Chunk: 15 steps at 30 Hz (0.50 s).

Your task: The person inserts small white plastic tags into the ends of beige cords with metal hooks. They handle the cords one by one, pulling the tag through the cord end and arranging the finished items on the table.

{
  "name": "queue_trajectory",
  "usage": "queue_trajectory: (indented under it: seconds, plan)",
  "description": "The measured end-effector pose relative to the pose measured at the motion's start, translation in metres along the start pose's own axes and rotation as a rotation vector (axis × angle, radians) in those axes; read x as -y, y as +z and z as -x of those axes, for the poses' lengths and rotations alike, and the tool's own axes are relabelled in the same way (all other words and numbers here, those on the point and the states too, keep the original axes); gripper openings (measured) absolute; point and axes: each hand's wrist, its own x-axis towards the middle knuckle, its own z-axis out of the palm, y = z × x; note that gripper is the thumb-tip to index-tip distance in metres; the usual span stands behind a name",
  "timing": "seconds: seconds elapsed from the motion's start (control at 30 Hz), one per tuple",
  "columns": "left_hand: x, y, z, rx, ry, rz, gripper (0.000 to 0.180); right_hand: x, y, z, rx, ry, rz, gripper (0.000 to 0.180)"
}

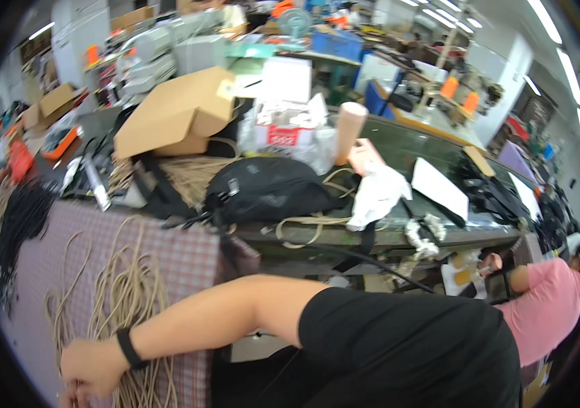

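So, loose bundle of thin beige cord (127,292) at lower left, lying in long slack loops on a pale checked cloth with red lines (191,255). Running down to the bottom edge, with a slack loop off to its left. Reaching in from the right: bare right hand (89,367), back of it facing up, black band (131,348) around the wrist, forearm crossing above the strands. Fingers bent down near the lower edge, blurred; can't tell if clenched on a strand or released.

Left of the cloth: hanging bunch of thin black cords (21,231).

Past the cloth, on a long dark green worktable (405,139): rounded black fabric pouch (269,187) near the front edge; open brown cardboard box (178,112) behind it to the left, above a second heap of beige cord (198,178). Behind the pouch: white-and-red carton (280,135) with clear plastic around it, tall pinkish-beige cylinder (351,126) upright to its right. Right of the pouch: crumpled white bag (380,194), then flat white panel (439,185).

At far right: person in a pink shirt (545,306). Farther back: orange thread cone (450,87), blue plastic crate (336,44), round fan (295,22).
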Motion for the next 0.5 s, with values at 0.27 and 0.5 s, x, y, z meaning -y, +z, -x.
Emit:
queue_trajectory:
  seconds: [0.27,0.5]
  plan:
    - [0.057,0.012,-0.021,-0.078,0.104,0.103,0.011,-0.008,-0.039,0.005,0.177,0.062,-0.092,0.027]
    - [0.037,-0.004,-0.012,0.058,-0.021,0.237,0.008,0.016,-0.043,-0.003,0.201,0.054,-0.226,0.012]
